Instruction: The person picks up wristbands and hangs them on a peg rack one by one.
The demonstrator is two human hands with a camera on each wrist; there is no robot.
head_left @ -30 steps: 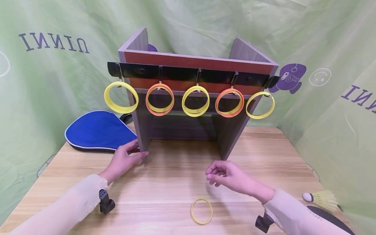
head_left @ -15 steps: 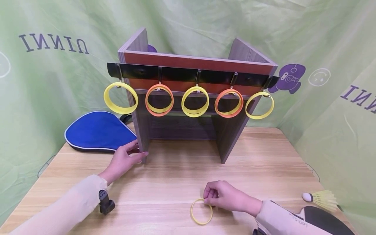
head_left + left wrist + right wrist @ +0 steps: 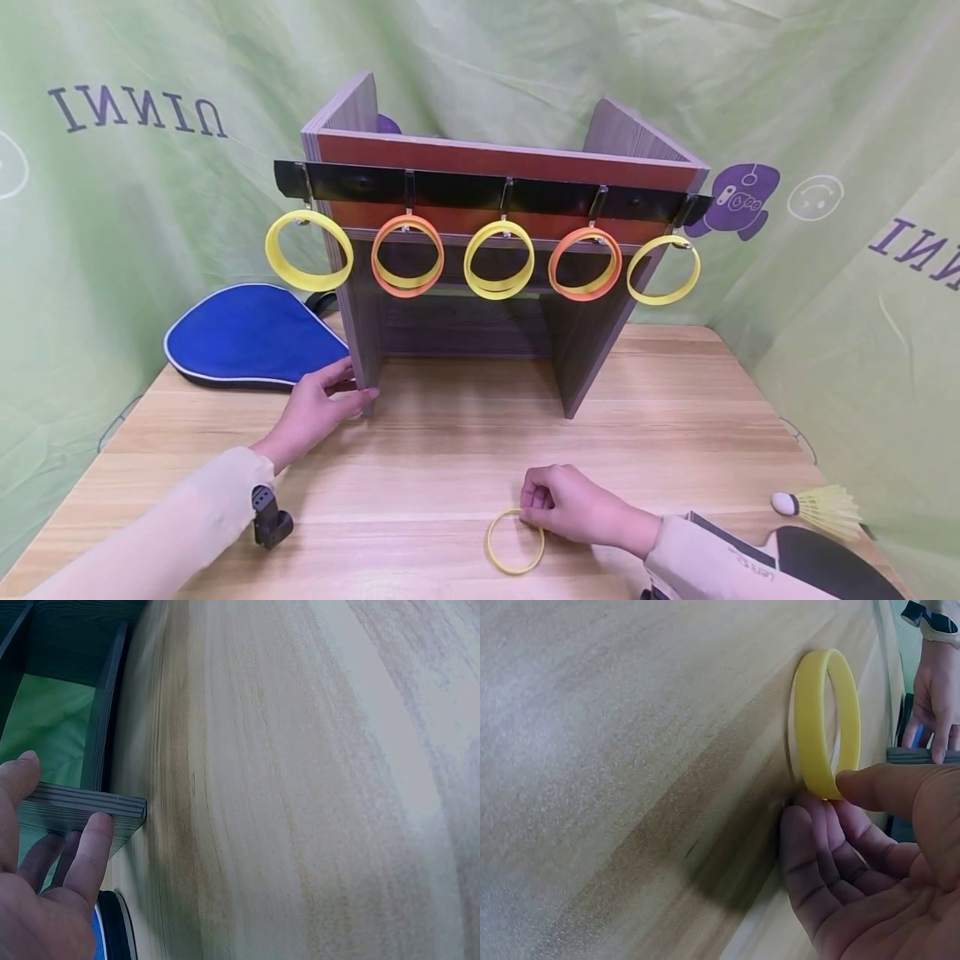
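Note:
At the near middle of the table, my right hand [image 3: 573,506] pinches a yellow silicone wristband [image 3: 811,724]. The right wrist view shows the thumb inside the band and the fingers outside, at its lower end; the band stands on its edge by the tabletop. My left hand [image 3: 311,414] holds the bottom front of the left side panel of a grey wooden shelf [image 3: 362,333], thumb on one face and fingers on the other. Yellow wristbands [image 3: 499,288] and orange-and-yellow ones [image 3: 407,292] hang from hooks along the shelf's black bar [image 3: 457,185].
A blue paddle case [image 3: 251,333] lies left of the shelf. At the right edge are a yellow shuttlecock [image 3: 821,508] and a black rounded object [image 3: 832,558], partly behind my right sleeve. Green printed cloth [image 3: 135,192] surrounds the wooden table [image 3: 420,467].
My right hand has moved down toward the near edge, from beside the shelf to the wristband on the table, and now pinches it. The left hand stays on the panel.

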